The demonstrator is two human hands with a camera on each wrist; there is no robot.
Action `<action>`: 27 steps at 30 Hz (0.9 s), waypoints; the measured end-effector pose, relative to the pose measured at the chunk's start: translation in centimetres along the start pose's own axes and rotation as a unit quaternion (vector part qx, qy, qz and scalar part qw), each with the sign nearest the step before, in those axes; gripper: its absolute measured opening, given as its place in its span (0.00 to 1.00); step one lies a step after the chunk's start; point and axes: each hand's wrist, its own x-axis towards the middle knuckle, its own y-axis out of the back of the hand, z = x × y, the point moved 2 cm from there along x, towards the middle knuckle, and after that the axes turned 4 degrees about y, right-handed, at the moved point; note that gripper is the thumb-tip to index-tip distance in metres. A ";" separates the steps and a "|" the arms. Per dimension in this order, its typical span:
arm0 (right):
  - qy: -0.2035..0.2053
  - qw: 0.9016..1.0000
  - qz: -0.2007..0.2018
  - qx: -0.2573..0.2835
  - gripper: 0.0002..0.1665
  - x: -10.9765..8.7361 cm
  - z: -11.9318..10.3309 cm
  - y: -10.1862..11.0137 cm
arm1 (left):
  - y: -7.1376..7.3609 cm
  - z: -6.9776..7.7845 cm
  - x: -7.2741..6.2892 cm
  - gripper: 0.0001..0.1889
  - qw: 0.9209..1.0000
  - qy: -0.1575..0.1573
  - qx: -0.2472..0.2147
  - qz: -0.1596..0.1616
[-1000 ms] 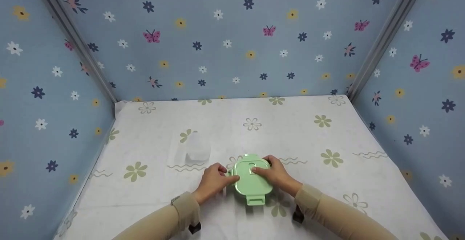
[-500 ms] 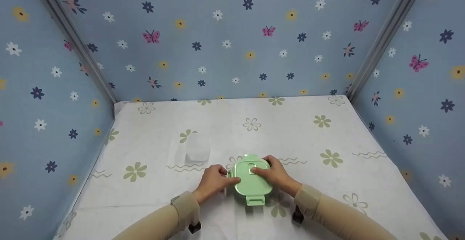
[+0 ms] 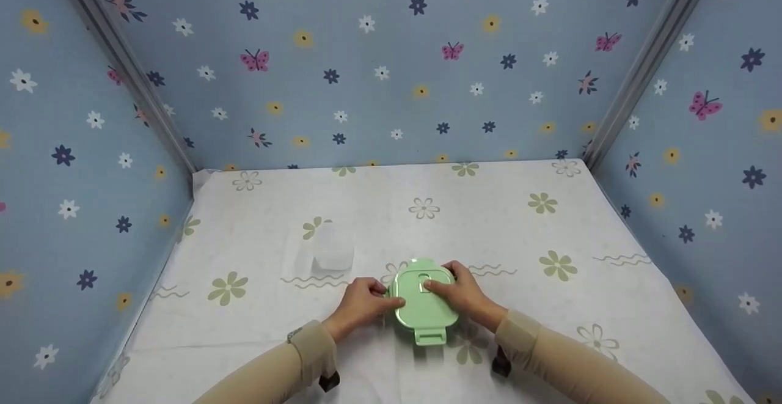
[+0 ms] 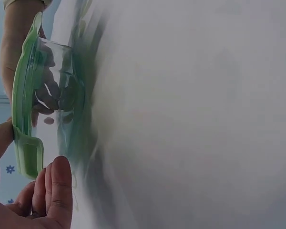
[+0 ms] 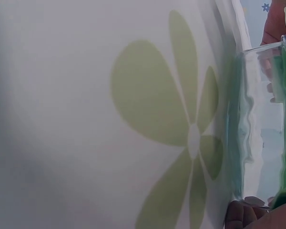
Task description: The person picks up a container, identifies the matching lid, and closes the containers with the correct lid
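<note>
A clear food container (image 5: 262, 129) with a light green snap-on lid (image 3: 421, 309) sits upright on the tablecloth in front of me. My right hand (image 3: 470, 297) grips its right side, thumb on top of the lid near the small vent and fingers down the wall. At the left side, my left hand (image 3: 360, 303) has its thumb on the lid's edge and its fingers curled at the side latch (image 4: 29, 155). That latch sticks outward from the lid in the left wrist view. The front latch (image 3: 431, 337) also juts out from the lid.
A whitish see-through object (image 3: 334, 251) stands on the flower-print tablecloth (image 3: 489, 220), behind and left of the container. Blue flowered panels (image 3: 379, 98) enclose the table at the back and both sides, with grey posts (image 3: 647, 68) at the corners.
The left hand's fingers have shifted slightly right against the container, and the left latch shows less in the head view. The container and right hand stay in place.
</note>
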 end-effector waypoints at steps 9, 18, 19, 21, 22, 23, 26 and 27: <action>0.010 1.000 0.009 0.016 0.28 0.0 -0.1 -0.3 | 0.0 -0.1 0.3 0.17 0.998 0.020 -0.052 -0.017; -0.001 1.000 0.010 0.023 0.30 -0.1 0.3 -0.5 | 0.0 0.0 0.6 0.14 0.996 0.025 -0.074 -0.042; -0.002 1.000 0.010 0.023 0.30 -0.1 0.3 -0.5 | 0.0 0.0 0.6 0.14 0.996 0.026 -0.078 -0.042; -0.001 1.000 0.010 0.022 0.30 -0.1 0.3 -0.5 | 0.0 -0.1 0.7 0.13 0.995 0.028 -0.084 -0.043; 0.000 1.000 0.010 0.022 0.30 -0.1 0.3 -0.5 | 0.0 -0.1 0.7 0.13 0.995 0.029 -0.085 -0.044; 0.001 1.000 0.010 0.023 0.30 -0.2 0.4 -0.5 | -0.1 -0.1 0.8 0.13 0.995 0.031 -0.087 -0.045; 0.001 0.999 0.015 0.030 0.29 -0.2 0.4 -0.5 | -0.1 -0.2 1.0 0.14 0.994 0.035 -0.091 -0.047; 0.002 0.999 0.017 0.033 0.28 -0.2 0.4 -0.5 | -0.1 -0.2 1.0 0.14 0.994 0.034 -0.091 -0.047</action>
